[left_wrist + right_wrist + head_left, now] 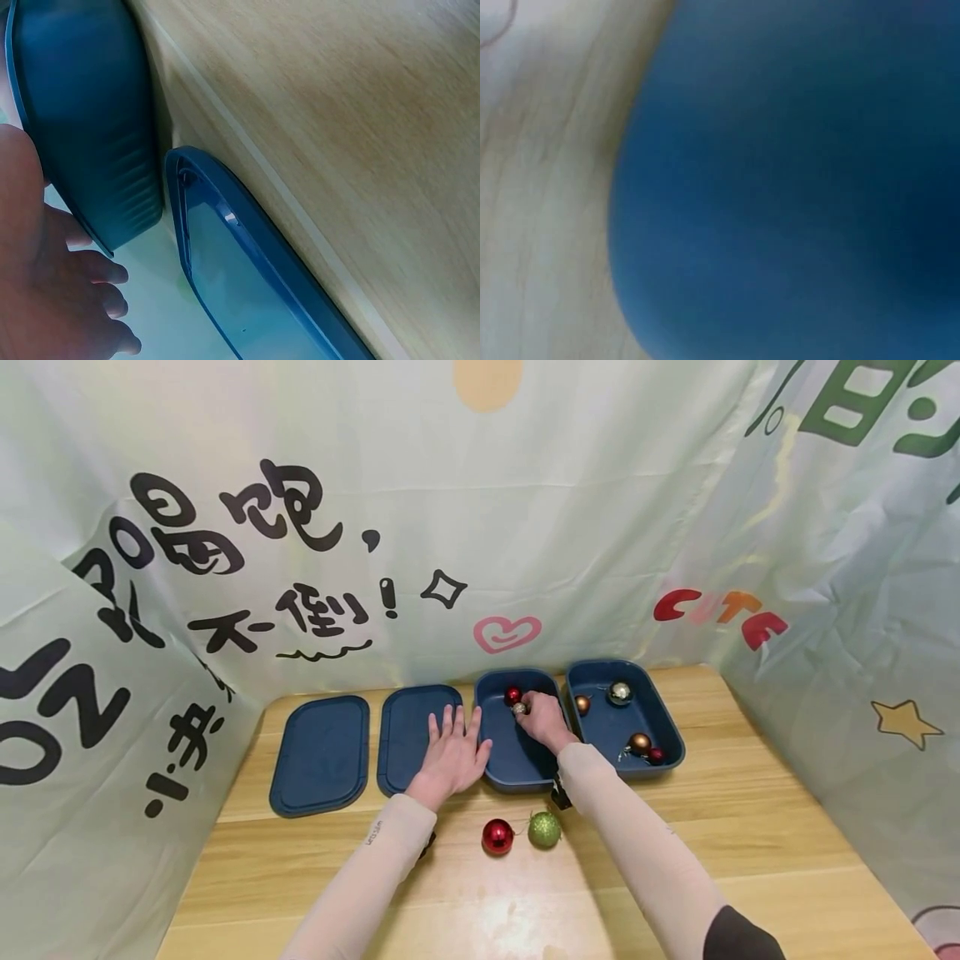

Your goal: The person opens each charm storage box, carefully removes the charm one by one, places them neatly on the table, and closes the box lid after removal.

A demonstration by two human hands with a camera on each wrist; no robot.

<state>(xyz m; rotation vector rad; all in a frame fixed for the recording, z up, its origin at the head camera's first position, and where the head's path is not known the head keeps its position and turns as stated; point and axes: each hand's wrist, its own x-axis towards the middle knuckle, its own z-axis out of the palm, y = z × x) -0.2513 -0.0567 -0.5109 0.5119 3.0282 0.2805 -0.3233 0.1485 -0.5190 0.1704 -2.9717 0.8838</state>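
My right hand [544, 722] reaches into the left of two blue bins [517, 768] and pinches a small pale, shiny bauble [519, 708]. Just behind that bauble, a small red bauble [512, 695] lies in the same bin. My left hand [452, 757] has its fingers straight and spread at this bin's left rim, partly over a blue lid [405, 735]. The left wrist view shows the hand's fingers [101, 266] along the bin's edge. In the right wrist view the blue bin wall [727, 225] fills most of the picture, blurred.
The right bin [671, 727] holds a silver bauble [619, 692], two copper baubles and a dark red one [656, 756]. A red bauble [497, 837] and a glittery green bauble [544, 829] lie on the wooden table in front. Another blue lid [321, 756] lies far left. Printed curtains surround the table.
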